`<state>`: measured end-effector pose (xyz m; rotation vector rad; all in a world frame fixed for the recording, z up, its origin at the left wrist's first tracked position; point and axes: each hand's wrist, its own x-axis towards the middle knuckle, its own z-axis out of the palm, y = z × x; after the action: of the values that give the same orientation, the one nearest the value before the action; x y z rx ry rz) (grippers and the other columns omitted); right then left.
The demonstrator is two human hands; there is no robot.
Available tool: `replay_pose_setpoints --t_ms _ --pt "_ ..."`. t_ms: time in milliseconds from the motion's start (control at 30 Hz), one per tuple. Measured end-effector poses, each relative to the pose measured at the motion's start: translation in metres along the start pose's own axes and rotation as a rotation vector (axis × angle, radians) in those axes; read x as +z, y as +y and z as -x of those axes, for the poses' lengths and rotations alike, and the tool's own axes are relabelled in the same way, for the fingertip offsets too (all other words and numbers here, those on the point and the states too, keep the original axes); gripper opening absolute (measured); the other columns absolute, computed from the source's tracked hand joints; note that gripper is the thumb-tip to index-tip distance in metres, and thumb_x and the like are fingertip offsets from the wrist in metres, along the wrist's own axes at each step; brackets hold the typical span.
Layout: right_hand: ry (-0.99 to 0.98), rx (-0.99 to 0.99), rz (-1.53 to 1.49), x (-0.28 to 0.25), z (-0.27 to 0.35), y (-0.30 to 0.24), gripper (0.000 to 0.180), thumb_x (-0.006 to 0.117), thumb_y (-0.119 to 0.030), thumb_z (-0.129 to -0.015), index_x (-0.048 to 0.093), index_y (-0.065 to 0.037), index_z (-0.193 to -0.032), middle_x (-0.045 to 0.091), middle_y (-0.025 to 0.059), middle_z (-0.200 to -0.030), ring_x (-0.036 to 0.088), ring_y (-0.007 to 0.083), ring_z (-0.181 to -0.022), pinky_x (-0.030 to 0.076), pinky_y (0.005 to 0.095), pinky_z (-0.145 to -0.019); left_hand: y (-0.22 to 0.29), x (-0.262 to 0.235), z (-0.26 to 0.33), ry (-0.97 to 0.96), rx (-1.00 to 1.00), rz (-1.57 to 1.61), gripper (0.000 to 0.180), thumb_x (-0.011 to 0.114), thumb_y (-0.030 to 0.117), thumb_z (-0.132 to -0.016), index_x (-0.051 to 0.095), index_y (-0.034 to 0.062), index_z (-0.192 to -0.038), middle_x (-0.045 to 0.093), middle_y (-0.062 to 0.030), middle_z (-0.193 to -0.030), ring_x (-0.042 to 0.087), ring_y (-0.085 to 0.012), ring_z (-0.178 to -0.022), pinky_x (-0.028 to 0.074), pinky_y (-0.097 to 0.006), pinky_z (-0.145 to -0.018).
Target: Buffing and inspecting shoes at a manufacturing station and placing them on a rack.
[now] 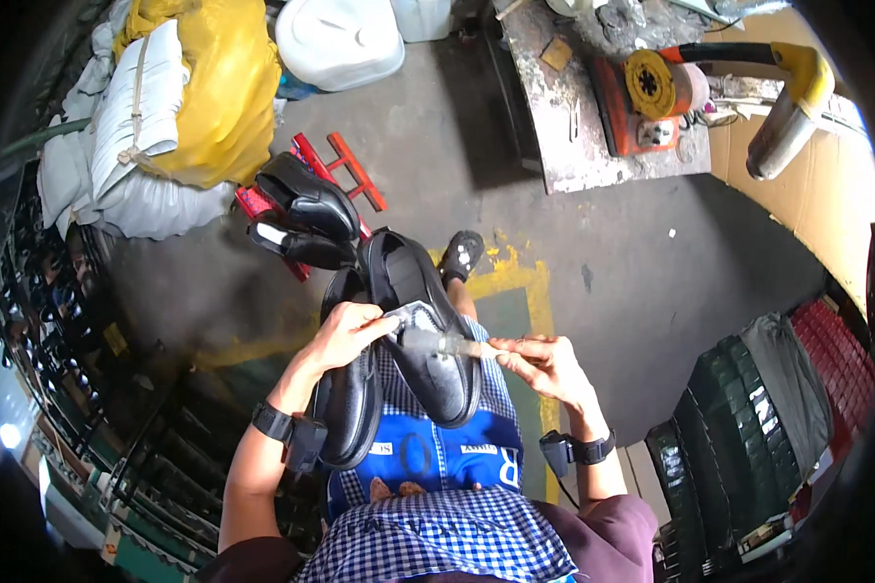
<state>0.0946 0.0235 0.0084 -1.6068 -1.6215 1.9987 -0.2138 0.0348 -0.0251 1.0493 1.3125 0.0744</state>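
Observation:
A black slip-on shoe [447, 389] rests over my lap, its toe toward me. A second black shoe [348, 423] lies beside it on the left. My left hand [345, 335] is closed, its fingers pinching a small grey-white flat piece [416, 315] at the right shoe's opening. In my right hand [546, 367] is a tool with a light wooden handle [481, 349] and a dark, blunt grey head, held across the top of that shoe. Whether it is a brush or a hammer I cannot tell. Under the shoes is a blue checked apron [437, 539].
Several black shoes [311, 199] lie on a red metal-framed stool [358, 173] ahead. A yellow sack [219, 92] and white container [335, 44] stand far left. A worn workbench [564, 146] carries an orange machine [642, 107]. Stacked green and red crates [739, 418] stand right, shoe racks [44, 301] left.

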Motion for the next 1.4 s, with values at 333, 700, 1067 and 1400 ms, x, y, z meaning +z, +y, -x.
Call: replay_pose_setpoints --t_ms 333,700,1067,1400 --pt "-0.288 0.206 -0.312 0.013 0.036 0.06 0.023 0.063 -0.019 -0.078 0.064 -0.009 -0.099 0.065 0.0066 -0.09 0.061 0.0128 -0.079 0.047 0.0249 -0.071 -0.015 0.035 0.015 -0.294 -0.054 -0.034 0.042 0.059 0.022 -0.082 0.035 0.0049 -0.051 0.024 0.0043 -0.051 0.023 -0.0045 -0.05 0.019 -0.028 -0.042" --pt "-0.249 0.275 -0.688 0.006 0.064 0.114 0.024 0.06 -0.008 -0.08 0.061 -0.001 -0.103 0.063 0.0073 -0.097 0.057 0.0135 -0.089 0.044 0.026 -0.082 -0.026 0.05 0.013 -0.336 -0.108 0.001 0.042 0.058 0.024 -0.082 0.037 0.0024 -0.052 0.024 0.0026 -0.051 0.024 -0.0054 -0.05 0.021 -0.029 -0.043" --pt "-0.12 0.291 -0.823 0.029 0.075 0.121 0.024 0.059 -0.007 -0.08 0.06 0.001 -0.103 0.063 0.0095 -0.097 0.057 0.015 -0.091 0.044 0.0274 -0.084 -0.023 0.059 0.011 -0.351 -0.164 0.041 0.041 0.058 0.023 -0.082 0.039 0.0043 -0.051 0.026 0.0052 -0.051 0.025 -0.0041 -0.05 0.021 -0.027 -0.043" --pt "-0.265 0.074 -0.818 0.028 0.057 0.12 0.028 0.059 -0.006 -0.08 0.058 0.001 -0.106 0.06 0.01 -0.103 0.054 0.0139 -0.095 0.042 0.0263 -0.085 -0.011 0.071 -0.002 -0.345 -0.122 -0.093 0.043 0.059 0.027 -0.081 0.04 0.0032 -0.051 0.024 0.0019 -0.05 0.024 -0.0064 -0.049 0.021 -0.029 -0.042"
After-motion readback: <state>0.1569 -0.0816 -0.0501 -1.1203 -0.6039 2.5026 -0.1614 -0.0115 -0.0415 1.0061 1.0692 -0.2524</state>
